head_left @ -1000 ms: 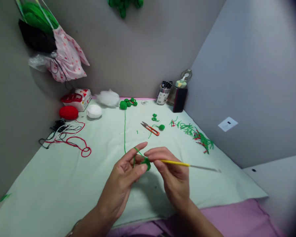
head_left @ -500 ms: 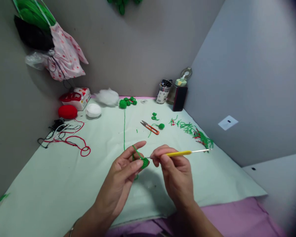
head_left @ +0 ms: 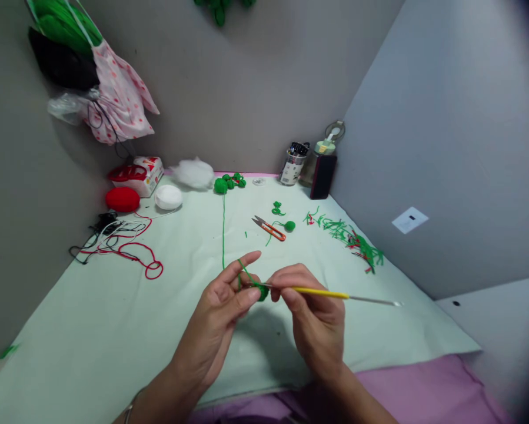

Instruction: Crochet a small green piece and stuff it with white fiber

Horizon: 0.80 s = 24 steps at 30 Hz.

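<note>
Between thumb and fingers, my left hand point(head_left: 222, 306) pinches a small green crochet piece point(head_left: 262, 292). Green yarn point(head_left: 223, 229) runs from a green ball point(head_left: 220, 186) at the back of the table to this hand and loops over its raised index finger. My right hand point(head_left: 315, 312) grips a crochet hook point(head_left: 321, 292) with a yellow handle and metal ends. The hook's left end meets the top of the green piece, partly hidden by my left fingers; its other end points right and slightly down.
Orange thread snips point(head_left: 269, 228) lie beyond my hands, beside a small green ball point(head_left: 289, 226). Yarn scraps point(head_left: 352, 235) are strewn at right. Red point(head_left: 123, 199) and white point(head_left: 168, 197) yarn balls, tangled strands point(head_left: 127, 250) and white stuffing point(head_left: 193, 174) sit at left. A phone point(head_left: 323, 177) leans behind.
The hook has tilted, its right end dropping lower and shifting right. Its left end now reaches further across the green piece toward my left fingers. My left hand has barely moved.
</note>
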{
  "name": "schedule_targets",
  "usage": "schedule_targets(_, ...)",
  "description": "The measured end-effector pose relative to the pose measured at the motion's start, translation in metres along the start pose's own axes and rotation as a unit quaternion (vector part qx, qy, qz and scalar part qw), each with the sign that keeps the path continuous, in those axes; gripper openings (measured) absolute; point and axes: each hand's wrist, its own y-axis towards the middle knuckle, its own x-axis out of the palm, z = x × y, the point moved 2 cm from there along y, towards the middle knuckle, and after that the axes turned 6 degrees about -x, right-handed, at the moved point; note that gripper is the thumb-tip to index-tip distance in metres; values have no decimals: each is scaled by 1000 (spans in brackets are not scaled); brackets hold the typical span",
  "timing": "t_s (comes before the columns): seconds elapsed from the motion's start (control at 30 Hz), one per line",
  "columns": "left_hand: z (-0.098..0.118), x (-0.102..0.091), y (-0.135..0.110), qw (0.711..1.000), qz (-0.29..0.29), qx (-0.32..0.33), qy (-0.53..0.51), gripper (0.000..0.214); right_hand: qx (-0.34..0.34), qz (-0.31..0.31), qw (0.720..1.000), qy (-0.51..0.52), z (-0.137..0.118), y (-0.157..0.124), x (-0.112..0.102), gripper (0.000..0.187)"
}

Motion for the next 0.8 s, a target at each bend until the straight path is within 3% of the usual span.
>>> schedule_targets(0.17,4,-1,-1,995,-59,-68,-51,55,122,56,982,132,11,8,-10,16)
schedule_targets(0.3,3,0,0,995,-68,-57,-54,47,196,65,959,194,13,11,-11,16)
schedule_targets(0.4,1,2,0,999,-50,-7,7,43,165,25,970,179,11,7,-6,15)
schedule_targets(0.53,-1,2,-2,994,-18,50,100,40,91,-16,992,80,9,2,-2,14)
schedule_targets(0.7,1,-4,-3,991,-6,53,120,36,162,43,974,150,12,5,-4,15)
schedule_targets(0.8,2,-8,-3,990,-4,56,129,36,199,48,960,193,13,8,-4,18)
